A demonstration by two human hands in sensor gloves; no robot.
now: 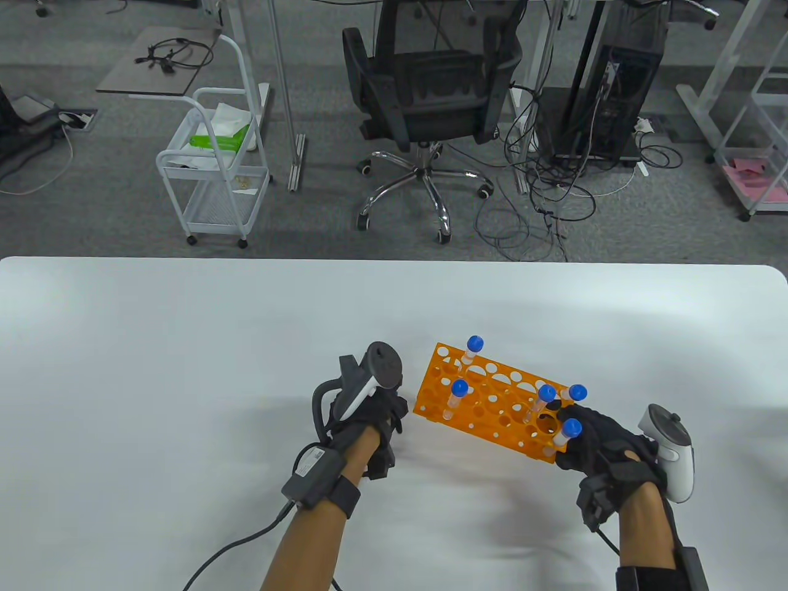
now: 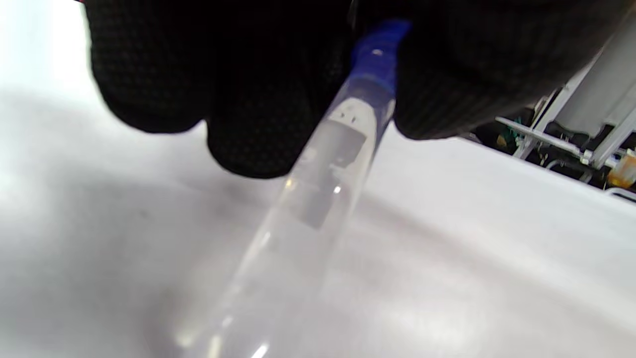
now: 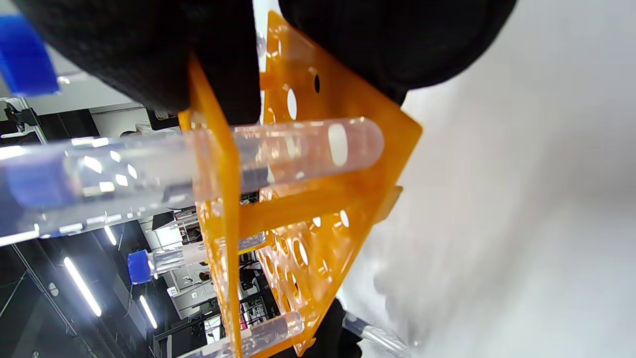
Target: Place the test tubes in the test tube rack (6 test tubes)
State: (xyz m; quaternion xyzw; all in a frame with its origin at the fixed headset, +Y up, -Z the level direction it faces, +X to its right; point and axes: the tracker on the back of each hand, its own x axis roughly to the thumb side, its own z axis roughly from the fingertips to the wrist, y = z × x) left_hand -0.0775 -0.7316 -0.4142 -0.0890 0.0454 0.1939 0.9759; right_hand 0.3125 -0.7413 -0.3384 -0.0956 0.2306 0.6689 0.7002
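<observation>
An orange test tube rack point(image 1: 492, 414) lies slanted on the white table point(image 1: 184, 369), near the front middle. Several clear tubes with blue caps stand in it, such as the far one point(image 1: 473, 348) and the nearest one point(image 1: 567, 431). My left hand point(image 1: 375, 418) is just left of the rack and grips a clear blue-capped tube point(image 2: 318, 199) near its cap, slanting down towards the table; the table view hides this tube. My right hand point(image 1: 594, 440) grips the rack's near right end point(image 3: 308, 209), fingers point(image 3: 149, 59) on its top plate beside a standing tube point(image 3: 298, 149).
The table's far edge runs across the middle of the table view. Beyond it on the floor are a black office chair point(image 1: 431, 92), a white wire cart point(image 1: 215, 172) and loose cables point(image 1: 542, 203). The hands' cables trail off the front edge.
</observation>
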